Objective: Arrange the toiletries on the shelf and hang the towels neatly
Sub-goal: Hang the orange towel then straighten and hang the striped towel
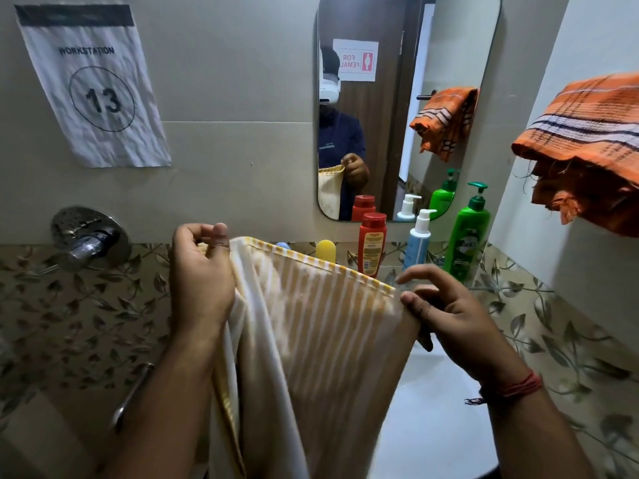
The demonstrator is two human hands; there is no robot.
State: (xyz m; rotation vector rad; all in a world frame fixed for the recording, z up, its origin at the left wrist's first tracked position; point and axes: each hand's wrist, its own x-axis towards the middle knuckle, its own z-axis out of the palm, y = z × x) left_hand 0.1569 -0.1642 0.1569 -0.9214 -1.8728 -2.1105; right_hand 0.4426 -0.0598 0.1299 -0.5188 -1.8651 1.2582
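Yellow-striped towel [311, 323] hangs btwn our hands, top hem running left-right; left hand [200, 271] pinches one corner, right hand [446, 312] thumb-pinches the other w/ fingers splayed.

This is a bathroom or washroom. A mirror [408, 105] hangs on the tiled wall above a row of toiletry bottles [466, 233], a metal tap [90, 238] sticks out of the wall, and an orange towel [584, 140] hangs at the right. A paper sign [93, 84] reading "WORKSTATION 13" is stuck to the wall.
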